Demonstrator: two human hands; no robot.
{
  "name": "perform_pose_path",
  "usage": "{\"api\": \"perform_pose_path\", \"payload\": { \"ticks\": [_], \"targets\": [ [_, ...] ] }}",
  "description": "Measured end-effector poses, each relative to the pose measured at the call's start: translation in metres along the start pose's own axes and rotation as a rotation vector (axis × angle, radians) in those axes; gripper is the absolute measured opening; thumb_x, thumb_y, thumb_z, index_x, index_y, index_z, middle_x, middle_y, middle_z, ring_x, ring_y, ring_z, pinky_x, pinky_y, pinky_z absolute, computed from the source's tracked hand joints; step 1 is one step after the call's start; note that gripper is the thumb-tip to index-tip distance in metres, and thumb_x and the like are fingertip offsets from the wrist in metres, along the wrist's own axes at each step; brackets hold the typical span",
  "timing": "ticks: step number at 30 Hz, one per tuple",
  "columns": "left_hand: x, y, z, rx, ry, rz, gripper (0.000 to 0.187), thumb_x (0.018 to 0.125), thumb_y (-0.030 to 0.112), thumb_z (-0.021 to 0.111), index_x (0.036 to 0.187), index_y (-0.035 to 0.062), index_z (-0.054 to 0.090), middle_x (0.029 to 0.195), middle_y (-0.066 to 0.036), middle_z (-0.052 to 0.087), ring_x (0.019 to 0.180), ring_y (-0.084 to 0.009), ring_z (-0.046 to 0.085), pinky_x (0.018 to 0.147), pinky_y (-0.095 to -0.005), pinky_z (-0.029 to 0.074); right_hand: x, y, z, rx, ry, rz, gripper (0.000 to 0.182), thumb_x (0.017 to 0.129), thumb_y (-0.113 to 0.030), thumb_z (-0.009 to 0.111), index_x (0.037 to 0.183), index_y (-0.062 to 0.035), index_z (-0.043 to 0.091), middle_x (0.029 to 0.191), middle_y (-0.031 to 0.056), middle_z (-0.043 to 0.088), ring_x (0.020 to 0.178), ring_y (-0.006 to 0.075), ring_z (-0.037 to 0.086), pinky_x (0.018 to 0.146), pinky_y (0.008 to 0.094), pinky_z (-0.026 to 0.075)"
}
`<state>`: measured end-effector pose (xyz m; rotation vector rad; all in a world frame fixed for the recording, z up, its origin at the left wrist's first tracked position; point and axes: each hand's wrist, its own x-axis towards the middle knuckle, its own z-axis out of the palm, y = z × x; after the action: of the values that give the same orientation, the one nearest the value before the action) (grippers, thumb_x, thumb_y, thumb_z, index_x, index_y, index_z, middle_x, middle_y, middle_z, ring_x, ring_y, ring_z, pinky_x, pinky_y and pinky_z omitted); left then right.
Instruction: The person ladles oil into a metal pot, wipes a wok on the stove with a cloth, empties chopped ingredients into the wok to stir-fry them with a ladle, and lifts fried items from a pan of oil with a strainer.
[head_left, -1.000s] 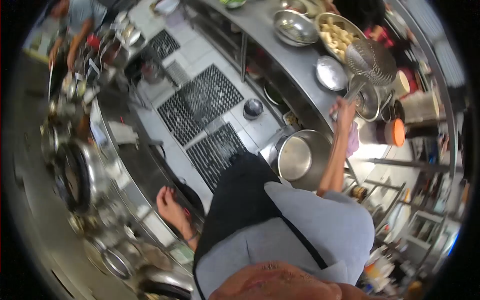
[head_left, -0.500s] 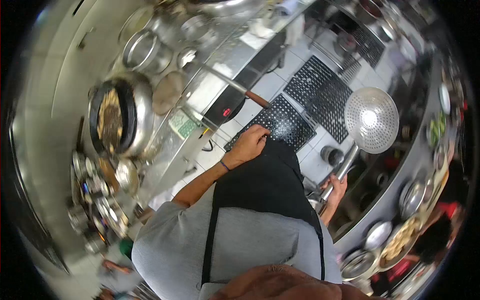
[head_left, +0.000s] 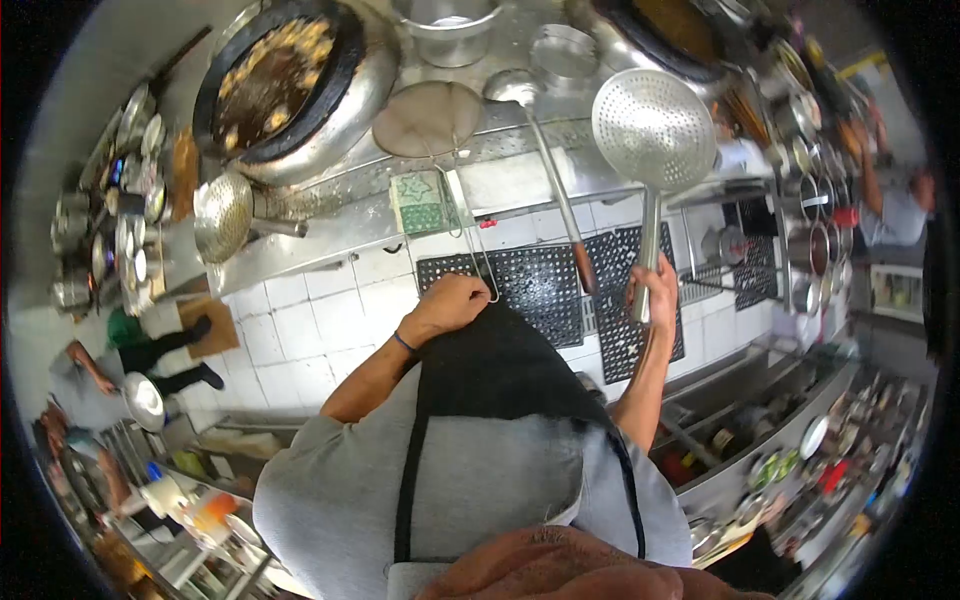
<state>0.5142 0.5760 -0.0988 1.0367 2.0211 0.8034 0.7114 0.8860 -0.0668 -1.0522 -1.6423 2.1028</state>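
My right hand (head_left: 655, 290) is wrapped round the metal handle of a large perforated ladle (head_left: 652, 130), its round bowl held up over the counter's edge. My left hand (head_left: 452, 303) is loosely closed in front of the black apron, and I see nothing in it. Close to its fingertips is the end of a long wire handle belonging to a flat mesh strainer (head_left: 428, 118) that lies on the counter. A solid ladle (head_left: 515, 88) rests there too, its wooden-tipped handle jutting out over the floor. At the left, a wok (head_left: 275, 95) holds browned pieces in dark oil.
A second wok (head_left: 660, 35) stands at the upper right beside a metal pot (head_left: 448, 35). Another perforated ladle (head_left: 224, 217) lies at the counter's left. Black rubber mats (head_left: 530, 285) cover part of the tiled floor. Behind me runs a counter with dishes. Other people stand at left and right.
My view has turned toward the wok counter. The perforated ladle has swung from the right side to over the counter edge, still in my right hand. My left hand remains before the apron.
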Motion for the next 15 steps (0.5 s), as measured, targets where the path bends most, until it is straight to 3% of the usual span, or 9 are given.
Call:
{"api": "perform_pose_path", "payload": {
  "ticks": [6, 8, 9, 12, 13, 15],
  "targets": [
    [0.000, -0.032, -0.016, 0.064, -0.063, -0.277, 0.048, 0.089, 0.044, 0.059, 0.078, -0.0009, 0.071, 0.078, -0.024, 0.066, 0.076, -0.0397, 0.066, 0.072, -0.0467, 0.051, 0.151, -0.041, 0.047, 0.147, -0.277, -0.025, 0.061, 0.081, -0.014, 0.060, 0.136, 0.0059, 0.042, 0.073, 0.0054, 0.055, 0.046, 0.0146, 0.053, 0.041, 0.0281, 0.046],
    [-0.001, -0.037, -0.016, 0.047, -0.090, -0.326, 0.055, 0.089, 0.052, 0.057, 0.079, -0.0009, 0.071, 0.079, -0.024, 0.066, 0.077, -0.0408, 0.066, 0.074, -0.0476, 0.052, 0.199, -0.038, 0.052, 0.159, -0.343, 0.010, 0.026, 0.082, -0.020, 0.059, 0.096, 0.0021, 0.060, 0.068, 0.0045, 0.054, 0.044, 0.0149, 0.049, 0.039, 0.0285, 0.041],
    [0.001, -0.038, -0.017, 0.044, -0.109, -0.337, 0.054, 0.088, 0.051, 0.058, 0.080, -0.0002, 0.072, 0.080, -0.024, 0.067, 0.080, -0.0410, 0.066, 0.076, -0.0476, 0.052, 0.214, -0.042, 0.057, 0.095, -0.348, 0.049, 0.020, 0.083, -0.022, 0.059, 0.079, -0.0025, 0.057, 0.066, 0.0050, 0.053, 0.046, 0.0151, 0.050, 0.040, 0.0295, 0.039],
    [0.001, -0.046, -0.015, 0.027, -0.094, -0.345, 0.055, 0.088, 0.053, 0.057, 0.079, 0.0003, 0.072, 0.080, -0.024, 0.067, 0.079, -0.0414, 0.066, 0.075, -0.0482, 0.051, 0.244, -0.037, 0.068, 0.036, -0.289, 0.110, 0.018, 0.084, -0.021, 0.059, 0.079, -0.0038, 0.058, 0.067, 0.0045, 0.054, 0.048, 0.0147, 0.051, 0.042, 0.0293, 0.038],
    [0.000, -0.051, -0.013, 0.021, -0.075, -0.345, 0.056, 0.089, 0.053, 0.057, 0.077, 0.0003, 0.071, 0.079, -0.024, 0.066, 0.078, -0.0415, 0.065, 0.074, -0.0484, 0.051, 0.254, -0.034, 0.064, 0.094, -0.331, 0.209, 0.016, 0.085, -0.021, 0.060, 0.086, -0.0051, 0.058, 0.070, 0.0033, 0.057, 0.053, 0.0141, 0.053, 0.044, 0.0287, 0.040],
    [-0.003, -0.055, -0.013, 0.010, -0.045, -0.357, 0.057, 0.090, 0.053, 0.055, 0.076, 0.0003, 0.071, 0.079, -0.024, 0.066, 0.076, -0.0418, 0.065, 0.073, -0.0487, 0.051, 0.265, -0.024, 0.060, 0.083, -0.336, 0.210, 0.033, 0.087, -0.022, 0.061, 0.115, -0.0059, 0.053, 0.075, 0.0026, 0.057, 0.056, 0.0141, 0.054, 0.047, 0.0301, 0.043]
  ]
}}
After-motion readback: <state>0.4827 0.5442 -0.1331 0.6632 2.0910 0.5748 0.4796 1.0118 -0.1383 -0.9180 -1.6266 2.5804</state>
